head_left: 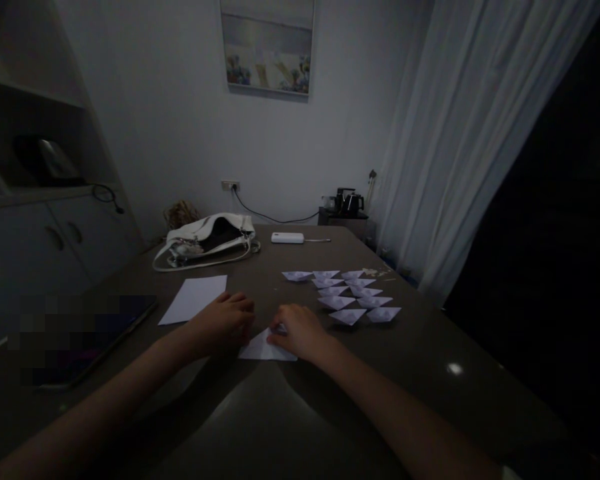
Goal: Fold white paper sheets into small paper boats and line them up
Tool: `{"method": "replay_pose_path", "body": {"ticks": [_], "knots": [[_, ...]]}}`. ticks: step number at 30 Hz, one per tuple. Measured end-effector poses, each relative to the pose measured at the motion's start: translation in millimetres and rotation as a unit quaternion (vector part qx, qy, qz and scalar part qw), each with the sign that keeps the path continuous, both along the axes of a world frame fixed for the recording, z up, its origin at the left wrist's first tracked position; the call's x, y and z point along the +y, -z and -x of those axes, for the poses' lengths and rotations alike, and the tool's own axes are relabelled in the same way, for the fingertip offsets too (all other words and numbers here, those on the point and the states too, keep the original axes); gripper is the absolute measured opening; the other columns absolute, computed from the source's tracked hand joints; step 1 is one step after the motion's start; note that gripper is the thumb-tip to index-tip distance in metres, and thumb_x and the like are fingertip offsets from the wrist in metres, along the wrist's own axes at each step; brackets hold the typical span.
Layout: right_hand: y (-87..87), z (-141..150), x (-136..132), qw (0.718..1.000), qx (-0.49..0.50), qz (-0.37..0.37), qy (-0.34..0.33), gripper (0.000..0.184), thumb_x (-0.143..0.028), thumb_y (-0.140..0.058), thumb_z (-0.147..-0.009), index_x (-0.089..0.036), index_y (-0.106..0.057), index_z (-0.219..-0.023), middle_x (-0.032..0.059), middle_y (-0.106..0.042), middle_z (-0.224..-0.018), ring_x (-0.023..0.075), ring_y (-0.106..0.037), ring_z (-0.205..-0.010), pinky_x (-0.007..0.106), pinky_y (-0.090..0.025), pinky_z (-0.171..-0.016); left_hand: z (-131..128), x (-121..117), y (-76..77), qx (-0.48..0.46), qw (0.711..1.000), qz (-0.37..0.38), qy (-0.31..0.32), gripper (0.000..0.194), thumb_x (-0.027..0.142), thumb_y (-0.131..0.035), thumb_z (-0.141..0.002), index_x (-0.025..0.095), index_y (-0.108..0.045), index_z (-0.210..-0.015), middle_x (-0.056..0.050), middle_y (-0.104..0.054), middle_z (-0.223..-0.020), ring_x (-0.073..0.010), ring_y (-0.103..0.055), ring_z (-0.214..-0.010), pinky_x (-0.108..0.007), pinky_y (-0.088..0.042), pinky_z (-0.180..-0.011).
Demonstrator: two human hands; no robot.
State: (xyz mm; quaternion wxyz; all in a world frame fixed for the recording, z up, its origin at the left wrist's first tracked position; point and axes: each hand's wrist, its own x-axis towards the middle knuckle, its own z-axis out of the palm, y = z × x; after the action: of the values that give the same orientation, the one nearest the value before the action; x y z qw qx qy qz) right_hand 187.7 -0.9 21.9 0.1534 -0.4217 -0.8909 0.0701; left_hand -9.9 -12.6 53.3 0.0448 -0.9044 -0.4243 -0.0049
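Note:
A partly folded sheet of white paper (263, 348), triangular in outline, lies on the dark table between my hands. My right hand (299, 328) is closed on its right side, thumb and fingers pinching the paper near the top. At the left edge of the paper rests my left hand (233, 319), fingers curled down and mostly hidden; whether they grip the paper cannot be made out. Several folded white paper boats (349, 316) stand in rows beyond my right hand. A stack or sheet of plain white paper (193, 299) lies beyond my left forearm.
A white handbag (210, 237) sits at the far left of the table (260, 427). Near the far edge lies a white power bank (287, 238) with a short cable. A tablet-like dark device (100, 347) is at the left. Paper scraps (375, 272) lie behind the boats.

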Motion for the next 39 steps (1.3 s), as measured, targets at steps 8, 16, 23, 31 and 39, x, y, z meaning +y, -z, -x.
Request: {"method": "replay_pose_path", "body": {"ticks": [8, 16, 23, 31, 39], "knots": [[0.4, 1, 1, 1.000, 0.009, 0.009, -0.007, 0.018, -0.031, -0.069, -0.076, -0.019, -0.069, -0.090, 0.0057, -0.065, -0.096, 0.0211, -0.059, -0.094, 0.030, -0.041, -0.075, 6, -11, -5.8, -0.008, 0.999, 0.039, -0.030, 0.008, 0.014, -0.063, -0.074, 0.021, -0.064, -0.078, -0.002, -0.063, -0.089, -0.0230, -0.054, -0.095, -0.033, -0.035, -0.077], [-0.3, -1, 3, 1.000, 0.002, 0.011, -0.021, 0.020, -0.031, -0.068, -0.078, -0.019, -0.070, -0.094, 0.0073, -0.064, -0.098, 0.0227, -0.058, -0.097, 0.031, -0.041, -0.077, 5, -1, 13.9, -0.131, 0.991, 0.017, 0.024, 0.014, 0.023, -0.053, -0.088, 0.021, -0.065, -0.094, -0.005, -0.063, -0.093, -0.0195, -0.058, -0.087, -0.029, -0.040, -0.075], [4.0, 0, 6, 0.999, 0.029, 0.022, -0.022, 0.023, -0.029, -0.070, -0.075, -0.019, -0.068, -0.097, 0.0067, -0.067, -0.098, 0.0220, -0.059, -0.096, 0.030, -0.041, -0.078, -2, 13, 39.7, -0.150, 0.987, -0.040, 0.038, 0.012, 0.020, -0.053, -0.087, 0.017, -0.064, -0.086, -0.006, -0.061, -0.085, -0.0195, -0.055, -0.083, -0.028, -0.040, -0.070], [3.4, -2, 6, 0.998, 0.059, 0.032, -0.016, 0.032, -0.029, -0.073, -0.071, -0.020, -0.059, -0.098, 0.0033, -0.067, -0.097, 0.0214, -0.060, -0.092, 0.030, -0.040, -0.075, 2, 14, 29.3, -0.113, 0.994, -0.006, 0.001, 0.018, 0.024, -0.065, -0.077, 0.023, -0.059, -0.094, -0.003, -0.060, -0.100, -0.0237, -0.051, -0.099, -0.033, -0.037, -0.080], [5.1, -3, 7, 0.995, 0.084, 0.057, -0.015, 0.035, -0.025, -0.075, -0.069, -0.020, -0.056, -0.098, 0.0033, -0.065, -0.098, 0.0197, -0.059, -0.094, 0.030, -0.040, -0.077, 23, 14, 22.4, -0.097, 0.991, 0.092, 0.003, 0.041, 0.041, -0.069, -0.073, 0.032, -0.058, -0.112, -0.004, -0.055, -0.114, -0.0284, -0.050, -0.107, -0.039, -0.039, -0.087]]}}
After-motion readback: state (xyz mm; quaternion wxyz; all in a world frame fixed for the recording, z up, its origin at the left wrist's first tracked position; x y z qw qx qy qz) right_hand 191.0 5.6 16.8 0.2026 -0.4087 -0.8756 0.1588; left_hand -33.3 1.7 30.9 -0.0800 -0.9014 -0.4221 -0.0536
